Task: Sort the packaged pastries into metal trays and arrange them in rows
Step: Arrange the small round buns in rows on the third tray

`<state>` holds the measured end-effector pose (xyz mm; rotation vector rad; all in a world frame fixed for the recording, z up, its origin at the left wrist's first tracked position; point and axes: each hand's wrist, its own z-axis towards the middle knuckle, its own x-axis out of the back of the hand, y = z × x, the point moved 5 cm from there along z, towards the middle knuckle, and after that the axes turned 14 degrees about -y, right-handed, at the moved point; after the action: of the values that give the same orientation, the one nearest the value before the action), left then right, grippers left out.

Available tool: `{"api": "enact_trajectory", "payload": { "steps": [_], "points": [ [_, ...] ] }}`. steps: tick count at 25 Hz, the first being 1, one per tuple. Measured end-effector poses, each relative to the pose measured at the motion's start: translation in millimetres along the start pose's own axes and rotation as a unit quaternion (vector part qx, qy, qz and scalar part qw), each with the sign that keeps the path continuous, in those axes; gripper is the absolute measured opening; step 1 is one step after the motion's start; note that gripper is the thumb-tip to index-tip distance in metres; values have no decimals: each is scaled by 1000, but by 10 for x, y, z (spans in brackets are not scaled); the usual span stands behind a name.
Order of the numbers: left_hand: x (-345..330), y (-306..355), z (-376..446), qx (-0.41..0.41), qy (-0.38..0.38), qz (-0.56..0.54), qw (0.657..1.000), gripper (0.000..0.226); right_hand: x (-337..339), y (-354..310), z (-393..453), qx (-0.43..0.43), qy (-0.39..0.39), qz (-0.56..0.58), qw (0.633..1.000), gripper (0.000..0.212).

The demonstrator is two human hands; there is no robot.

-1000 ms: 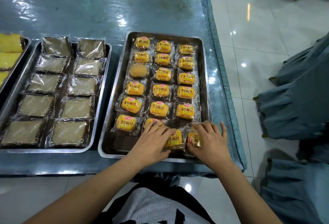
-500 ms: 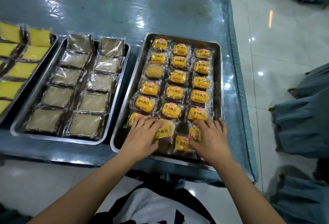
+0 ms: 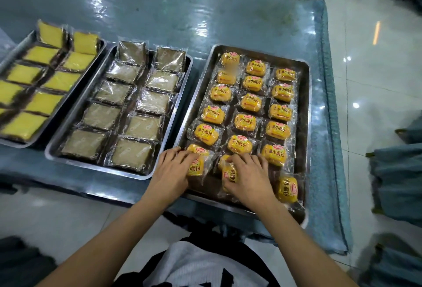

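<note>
The right metal tray [image 3: 304, 113] holds small yellow bread packets [image 3: 243, 122] in three columns. At the near end of the left column my left hand [image 3: 172, 172] holds one packet [image 3: 196, 167] between thumb and fingers. At the near end of the middle column my right hand [image 3: 250, 178] grips another packet [image 3: 229, 174], its fingers lying over the wrapper. A loose packet [image 3: 287, 189] lies turned sideways in the tray's near right corner, apart from both hands.
The middle tray [image 3: 96, 166] carries two columns of brown wrapped pastries [image 3: 139, 127]. The left tray [image 3: 20, 144] carries yellow cake slices [image 3: 60, 80]. All trays sit on a blue plastic-covered table [image 3: 205, 12]. Tiled floor and blue-covered chairs [image 3: 397, 172] lie to the right.
Both hands have shifted left along the tray's near end with packets. One packet now lies by itself in the near right corner. The view has moved closer.
</note>
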<state>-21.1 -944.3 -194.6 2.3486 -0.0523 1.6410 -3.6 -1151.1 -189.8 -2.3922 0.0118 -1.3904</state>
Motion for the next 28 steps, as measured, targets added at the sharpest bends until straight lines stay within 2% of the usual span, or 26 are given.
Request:
{"api": "enact_trajectory", "payload": {
  "steps": [7, 11, 19, 24, 28],
  "points": [
    [12, -23, -24, -17, -42, -4, 999, 82, -164, -149, 61, 6, -33, 0, 999, 47],
    [35, 142, 39, -53, -47, -10, 997, 80, -101, 13, -41, -8, -1, 35, 999, 46],
    [5, 777, 216, -152, -76, 7, 985, 62, 37, 781, -469, -139, 98, 52, 984, 34],
    [-101, 1262, 225, -221, -105, 44, 969, 54, -52, 1141, -780, -212, 125, 14, 969, 38],
    [-171, 1483, 224, -240, -99, 88, 962, 54, -121, 1204, -843, -248, 114, 3, 962, 57]
  ]
}}
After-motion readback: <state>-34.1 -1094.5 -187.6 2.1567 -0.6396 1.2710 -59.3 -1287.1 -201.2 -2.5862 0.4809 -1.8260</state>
